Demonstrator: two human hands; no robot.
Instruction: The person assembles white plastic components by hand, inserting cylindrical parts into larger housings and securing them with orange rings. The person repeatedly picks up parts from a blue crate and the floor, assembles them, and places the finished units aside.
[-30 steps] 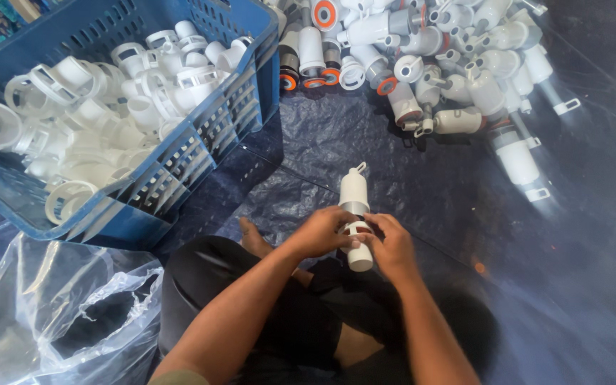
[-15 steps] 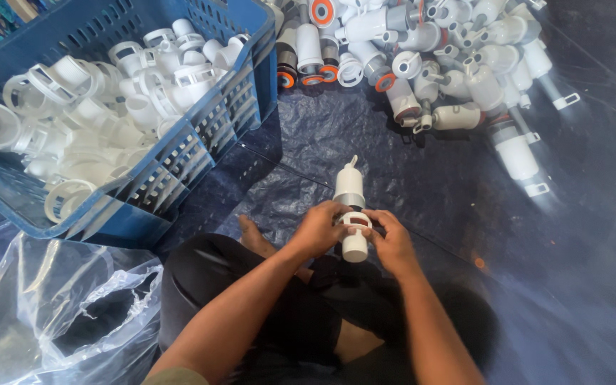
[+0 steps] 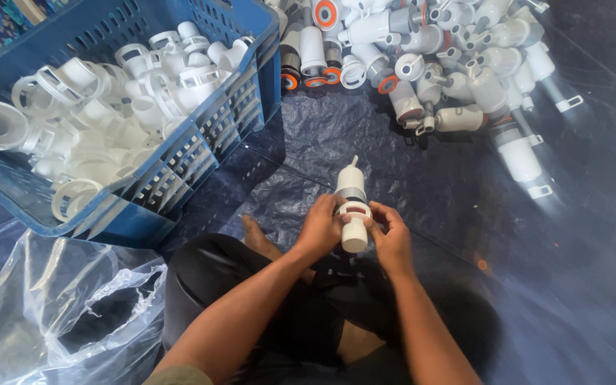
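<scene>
A: Status on the person on the floor?

B: Seated on the dark tarp, legs folded. Both hands are on one white plastic valve assembly, held upright in front of the knees, just above the lap.

A: Grip state?

B: Left hand is wrapped closed around the left side of the body. Right hand is closed on the right side, fingers at the white collar around the middle. The thin stem end points away from the person, the blunt end toward them. Whether the collar is fully seated can't be told; the fingers cover the joint.

A: How far along does the job look?

B: Judging by the piles: the heap of assembled units lies at top right on the tarp, white bodies with grey and orange rings, well apart from the hands. That looks like done stock, and it's sizeable.

A: And what's left?

B: The blue plastic crate to the left holds plenty of loose white rings and fittings, roughly half full. So likely a good share remains. The piece in hand looks mid-assembly.

A: Anything else nearby?

B: A clear plastic bag is crumpled at lower left, beside the left knee. Contents unclear.
</scene>
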